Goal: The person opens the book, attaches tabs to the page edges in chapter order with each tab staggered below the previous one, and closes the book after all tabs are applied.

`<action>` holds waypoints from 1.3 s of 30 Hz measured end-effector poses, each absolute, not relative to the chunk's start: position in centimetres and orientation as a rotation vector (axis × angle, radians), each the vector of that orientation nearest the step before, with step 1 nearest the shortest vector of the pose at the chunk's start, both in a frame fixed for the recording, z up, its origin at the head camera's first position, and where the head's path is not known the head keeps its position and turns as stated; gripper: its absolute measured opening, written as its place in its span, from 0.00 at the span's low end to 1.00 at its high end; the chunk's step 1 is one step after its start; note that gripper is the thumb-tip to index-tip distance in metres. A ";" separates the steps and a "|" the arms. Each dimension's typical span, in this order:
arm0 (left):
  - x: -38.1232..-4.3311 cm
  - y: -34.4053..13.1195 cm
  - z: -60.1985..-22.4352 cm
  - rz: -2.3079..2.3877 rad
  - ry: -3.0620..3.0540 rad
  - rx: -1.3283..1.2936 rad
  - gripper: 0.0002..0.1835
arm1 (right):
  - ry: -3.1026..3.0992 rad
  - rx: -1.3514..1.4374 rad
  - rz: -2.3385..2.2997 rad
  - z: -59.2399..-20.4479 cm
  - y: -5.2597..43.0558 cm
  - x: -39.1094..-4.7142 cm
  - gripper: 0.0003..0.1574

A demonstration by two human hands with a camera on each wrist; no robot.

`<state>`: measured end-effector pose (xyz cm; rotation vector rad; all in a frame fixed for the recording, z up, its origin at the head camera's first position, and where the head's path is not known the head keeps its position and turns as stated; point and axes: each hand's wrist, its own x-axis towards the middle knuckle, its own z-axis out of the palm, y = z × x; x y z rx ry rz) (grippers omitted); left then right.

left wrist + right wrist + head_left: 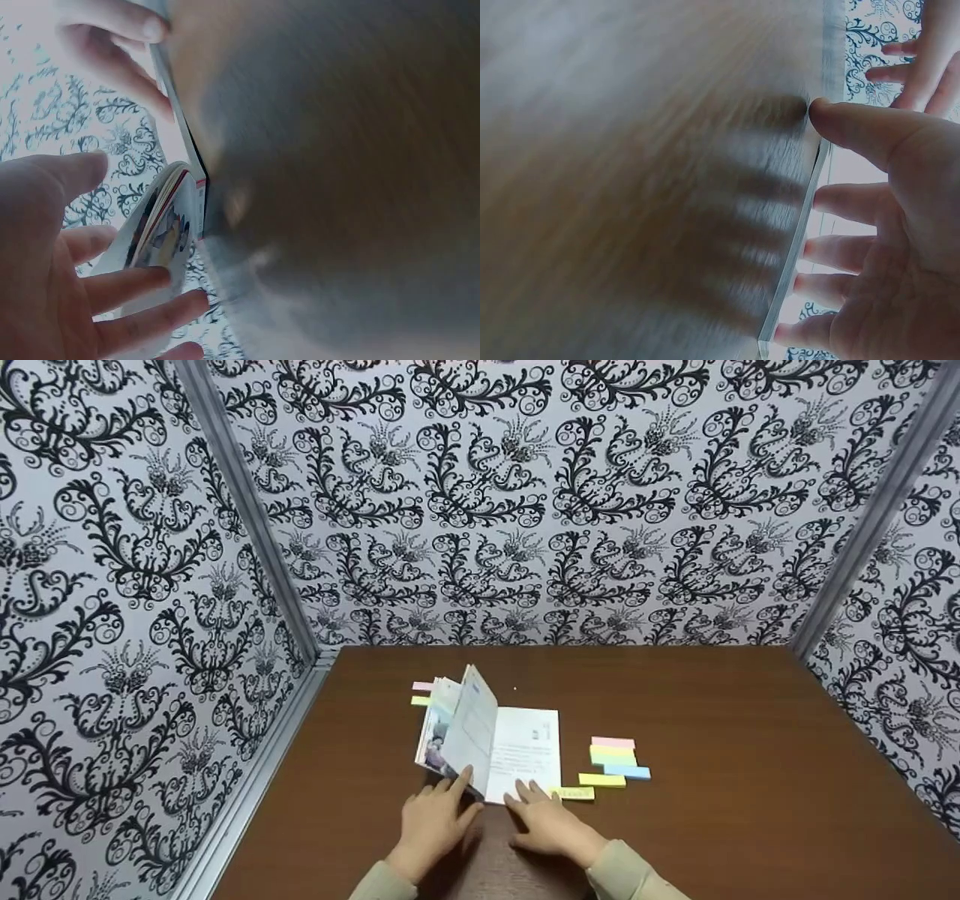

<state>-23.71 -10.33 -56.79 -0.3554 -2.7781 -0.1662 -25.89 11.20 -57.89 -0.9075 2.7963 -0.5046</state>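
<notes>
An open book (525,746) lies on the table, with a group of its left pages (475,724) standing up at a slant. My left hand (433,819) is at the lower left of the book, its index finger against the raised pages and its thumb near the spine. In the left wrist view its fingers spread loosely beside the fanned pages (169,232). My right hand (553,823) rests with straight fingers on the bottom edge of the right page. A yellow sticky tab (577,793) with faint writing sticks out from that page's lower right, beside the right fingers.
Right of the book lie pink, yellow, green and blue sticky tabs (613,754) and a separate yellow strip (602,781). A pink tab (422,686) and a yellow-green tab (421,700) jut from the book's left side. Patterned walls (510,510) enclose the brown table (712,712).
</notes>
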 end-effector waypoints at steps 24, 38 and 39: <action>-25.0 -6.5 -57.0 -0.357 -2.734 -0.457 0.35 | 2.848 -0.914 -0.473 -58.6 11.3 -25.9 0.42; -26.2 -5.0 -58.1 -0.322 -2.753 -0.550 0.32 | 2.836 -0.976 -0.459 -58.9 12.0 -25.7 0.45; -26.3 -4.8 -58.1 -0.315 -2.757 -0.564 0.32 | 2.832 -0.983 -0.468 -58.8 12.1 -25.6 0.45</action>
